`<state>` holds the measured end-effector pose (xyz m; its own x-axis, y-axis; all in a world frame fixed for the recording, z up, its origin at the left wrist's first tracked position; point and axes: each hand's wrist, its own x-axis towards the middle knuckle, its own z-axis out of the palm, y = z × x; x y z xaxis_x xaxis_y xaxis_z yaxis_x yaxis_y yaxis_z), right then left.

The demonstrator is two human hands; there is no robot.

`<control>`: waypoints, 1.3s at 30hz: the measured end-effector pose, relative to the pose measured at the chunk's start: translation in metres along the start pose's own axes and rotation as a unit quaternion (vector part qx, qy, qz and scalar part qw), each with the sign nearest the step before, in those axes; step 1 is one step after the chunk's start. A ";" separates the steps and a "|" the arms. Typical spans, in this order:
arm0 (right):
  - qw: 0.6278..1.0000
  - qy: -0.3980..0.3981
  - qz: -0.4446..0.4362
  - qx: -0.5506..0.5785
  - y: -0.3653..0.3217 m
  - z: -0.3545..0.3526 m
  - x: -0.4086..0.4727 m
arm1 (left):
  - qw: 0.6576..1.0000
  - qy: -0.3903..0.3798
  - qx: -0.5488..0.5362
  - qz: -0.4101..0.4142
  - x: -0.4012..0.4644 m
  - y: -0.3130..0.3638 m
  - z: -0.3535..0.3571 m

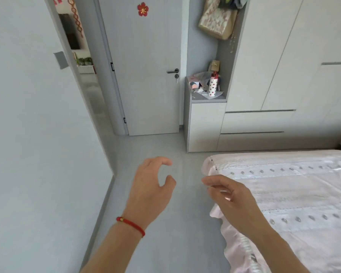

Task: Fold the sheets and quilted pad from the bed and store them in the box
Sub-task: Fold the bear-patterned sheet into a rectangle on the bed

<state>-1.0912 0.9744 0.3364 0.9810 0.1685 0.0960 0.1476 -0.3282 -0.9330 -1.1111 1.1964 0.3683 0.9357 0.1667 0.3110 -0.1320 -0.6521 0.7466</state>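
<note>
A: Grey floor (146, 146) and a grey door (146, 66) fill the side left of the bed; any box for storing things over there?

B: None that I can see. Nearest the door side is the left hand (150, 186), with a red bracelet (131, 225) at its wrist. It hangs over the floor, well clear of the bed, fingers loosely curled with a gap to the thumb, and it holds nothing.

A: And closer to the bed?

B: The right hand (230, 196) hovers at the bed's near corner, fingers loosely bent and blurred. I see no cloth between them.

A: Where is the bedding?

B: The pink sheet (283, 194) lies spread on the bed (234, 249), with a frilled edge hanging over the side. No folding has begun.

A: How will it handle?

B: Likely soft, light and a little slick, since it shines. I'd pinch the corner just under the right hand, then the next corner along the bed's edge. I cannot pick out the quilted pad.
</note>
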 end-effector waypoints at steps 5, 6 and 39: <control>0.996 0.066 0.054 -0.010 0.049 -0.045 0.067 | 0.995 -0.089 0.012 0.051 0.091 -0.005 0.081; 0.995 0.078 0.060 -0.009 0.054 -0.048 0.081 | 0.993 -0.104 -0.001 0.049 0.109 -0.010 0.092; 0.877 0.446 0.179 -0.025 0.220 -0.258 0.768 | 0.843 -0.435 -0.075 0.305 0.872 0.034 0.535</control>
<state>-0.2731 0.7915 0.2948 0.6708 -0.7397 0.0530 -0.2067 -0.2551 -0.9446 -0.1249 0.9237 0.3500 0.5549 -0.8157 0.1633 -0.6554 -0.3077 0.6897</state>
